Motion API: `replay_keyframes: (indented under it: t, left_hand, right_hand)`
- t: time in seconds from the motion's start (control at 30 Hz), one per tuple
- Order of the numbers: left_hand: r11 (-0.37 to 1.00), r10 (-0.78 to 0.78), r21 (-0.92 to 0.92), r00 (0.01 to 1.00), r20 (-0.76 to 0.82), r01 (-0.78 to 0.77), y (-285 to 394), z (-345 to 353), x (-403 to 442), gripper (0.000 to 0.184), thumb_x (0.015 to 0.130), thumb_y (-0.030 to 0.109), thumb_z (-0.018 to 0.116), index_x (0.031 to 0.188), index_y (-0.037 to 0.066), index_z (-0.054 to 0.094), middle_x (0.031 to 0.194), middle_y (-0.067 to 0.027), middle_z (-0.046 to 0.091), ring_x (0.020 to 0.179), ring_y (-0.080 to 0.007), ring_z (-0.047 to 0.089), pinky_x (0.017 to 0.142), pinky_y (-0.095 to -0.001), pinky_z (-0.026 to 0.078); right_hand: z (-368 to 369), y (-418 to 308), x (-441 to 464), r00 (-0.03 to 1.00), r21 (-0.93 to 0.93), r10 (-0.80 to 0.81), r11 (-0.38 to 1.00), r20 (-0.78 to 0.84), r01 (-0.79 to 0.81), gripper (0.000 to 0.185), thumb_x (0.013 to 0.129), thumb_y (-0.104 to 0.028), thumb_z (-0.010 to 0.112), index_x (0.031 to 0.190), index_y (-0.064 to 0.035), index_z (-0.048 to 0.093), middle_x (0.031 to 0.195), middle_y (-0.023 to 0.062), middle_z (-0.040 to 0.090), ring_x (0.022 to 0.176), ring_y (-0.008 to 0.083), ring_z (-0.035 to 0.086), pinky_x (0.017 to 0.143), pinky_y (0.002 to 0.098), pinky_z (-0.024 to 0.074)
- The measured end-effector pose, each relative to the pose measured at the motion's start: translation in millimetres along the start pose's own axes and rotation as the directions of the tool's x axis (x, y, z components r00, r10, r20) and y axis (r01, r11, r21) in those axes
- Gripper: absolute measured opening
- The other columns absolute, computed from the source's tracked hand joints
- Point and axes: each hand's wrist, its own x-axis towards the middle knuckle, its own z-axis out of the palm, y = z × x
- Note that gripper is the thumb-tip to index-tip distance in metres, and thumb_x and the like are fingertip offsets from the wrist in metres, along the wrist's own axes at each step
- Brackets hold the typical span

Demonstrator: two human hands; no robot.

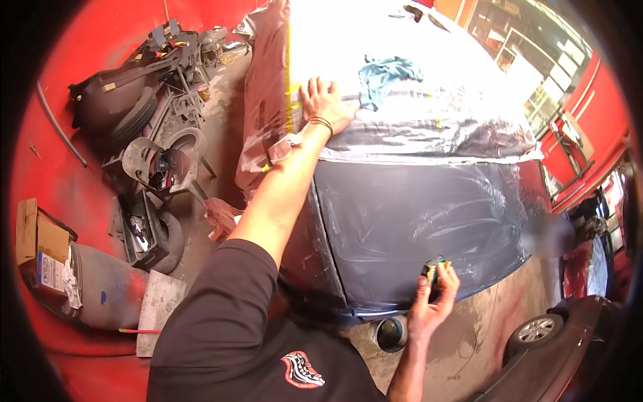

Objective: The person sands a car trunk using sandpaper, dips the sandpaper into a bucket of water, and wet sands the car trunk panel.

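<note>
My left hand [327,106] lies on the clear plastic sheeting [462,134] over the car's upper body, fingers spread, beside a strip of yellow masking tape [291,74]. A crumpled blue cloth [392,74] rests on the sheeting just to its right. In my right hand [434,305] is a small dark block with yellowish and green parts [434,267], pinched between thumb and fingers. It is held at the lower part of the dull dark car panel [402,214], which has pale smears; I cannot tell whether the two touch.
A bucket [390,333] stands on the floor below the panel's edge. To the left are a plastic chair [151,164], tyres, car parts and a drum [107,288] with a cardboard box on it. Another dark car [569,345] is at lower right.
</note>
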Motion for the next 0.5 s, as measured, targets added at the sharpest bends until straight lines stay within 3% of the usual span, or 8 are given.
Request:
replay_keyframes:
  t: [0.03, 0.13, 0.2, 0.27, 0.3, 0.37, 0.47, 0.5]
  left_hand:
    - [1.0, -0.02, -0.021, 0.999, 0.03, 0.021, -2.9, 6.7, 3.5, 0.103, 0.095, 0.073, 0.066, 0.17, 0.006, 0.043, 0.18, -0.0246, 0.031, 0.17, -0.0447, 0.017, 0.137, -0.067, 0.004]
    - [0.978, 0.006, -0.209, 0.999, 0.041, 0.002, -22.0, 7.7, 18.4, 0.093, 0.096, 0.07, 0.069, 0.164, 0.008, 0.053, 0.172, -0.0245, 0.046, 0.165, -0.041, 0.034, 0.136, -0.0596, 0.02]
    - [0.808, 0.214, -0.585, 0.96, 0.183, -0.068, -65.9, -15.7, 46.0, 0.07, 0.1, 0.056, 0.072, 0.149, 0.006, 0.066, 0.146, -0.0239, 0.07, 0.141, -0.0355, 0.064, 0.12, -0.0458, 0.047]
    - [0.609, 0.22, -0.791, 0.969, 0.111, -0.048, -83.4, -72.3, 17.8, 0.061, 0.102, 0.048, 0.073, 0.142, 0.002, 0.07, 0.134, -0.0236, 0.077, 0.127, -0.0346, 0.074, 0.11, -0.041, 0.055]
    - [0.703, 0.277, -0.678, 0.961, -0.019, -0.216, -95.5, -85.5, -4.4, 0.053, 0.104, 0.041, 0.071, 0.141, 0.003, 0.07, 0.132, -0.0239, 0.077, 0.123, -0.0388, 0.074, 0.109, -0.0434, 0.056]
    - [0.831, 0.344, -0.4, 0.922, -0.178, -0.387, -112.7, -111.2, -48.4, 0.044, 0.105, 0.039, 0.071, 0.13, 0.003, 0.072, 0.127, -0.0231, 0.077, 0.117, -0.0405, 0.074, 0.102, -0.0494, 0.058]
    - [0.951, 0.219, -0.184, 0.962, -0.163, -0.248, -129.7, -113.9, -102.7, 0.036, 0.107, 0.039, 0.069, 0.115, 0.004, 0.07, 0.107, -0.0222, 0.079, 0.1, -0.0432, 0.077, 0.088, -0.055, 0.059]
    - [0.942, 0.19, -0.26, 0.976, -0.108, -0.212, -135.9, -107.6, -114.3, 0.036, 0.108, 0.041, 0.067, 0.11, 0.005, 0.067, 0.096, -0.0228, 0.078, 0.09, -0.0431, 0.076, 0.08, -0.0566, 0.058]
  right_hand:
    - [11.1, 1.6, -5.2, 0.998, -0.11, -0.065, 0.992, 0.017, 0.066, 0.045, 0.098, -0.014, 0.085, 0.139, -0.0045, 0.072, 0.143, 0.0182, 0.065, 0.133, 0.0344, 0.062, 0.118, 0.0482, 0.0435]
    - [25.0, 0.4, -12.3, 0.982, -0.338, -0.179, 0.922, 0.062, 0.19, 0.043, 0.1, -0.02, 0.083, 0.14, -0.007, 0.072, 0.143, 0.0188, 0.066, 0.132, 0.0383, 0.061, 0.114, 0.0511, 0.0427]
    - [26.7, -1.1, -10.8, 0.983, -0.381, -0.176, 0.907, 0.05, 0.182, 0.042, 0.103, -0.021, 0.081, 0.142, -0.0062, 0.071, 0.144, 0.0197, 0.065, 0.135, 0.0385, 0.06, 0.116, 0.0512, 0.0421]
    - [28.8, -0.2, -10.4, 0.982, -0.394, -0.185, 0.9, 0.038, 0.185, 0.042, 0.104, -0.021, 0.08, 0.142, -0.0057, 0.071, 0.143, 0.0199, 0.065, 0.134, 0.0387, 0.06, 0.116, 0.0512, 0.0422]
    - [29.7, -1.6, -10.7, 0.981, -0.404, -0.188, 0.895, 0.04, 0.187, 0.042, 0.104, -0.021, 0.08, 0.142, -0.0055, 0.071, 0.143, 0.02, 0.065, 0.135, 0.0386, 0.06, 0.116, 0.0513, 0.0423]
    - [30.0, -1.7, -13.1, 0.984, -0.422, -0.176, 0.89, 0.032, 0.173, 0.041, 0.104, -0.02, 0.079, 0.142, -0.0049, 0.071, 0.144, 0.0202, 0.065, 0.135, 0.0386, 0.06, 0.117, 0.0511, 0.0426]
    - [32.1, -2.8, -15.3, 0.986, -0.424, -0.164, 0.893, 0.001, 0.149, 0.041, 0.105, -0.018, 0.078, 0.142, -0.0043, 0.071, 0.144, 0.0201, 0.065, 0.136, 0.0387, 0.059, 0.119, 0.0502, 0.0426]
    - [32.4, -3.2, -15.6, 0.986, -0.419, -0.164, 0.895, 0.003, 0.15, 0.04, 0.105, -0.017, 0.078, 0.142, -0.0038, 0.071, 0.144, 0.0202, 0.064, 0.137, 0.0384, 0.059, 0.121, 0.049, 0.0423]
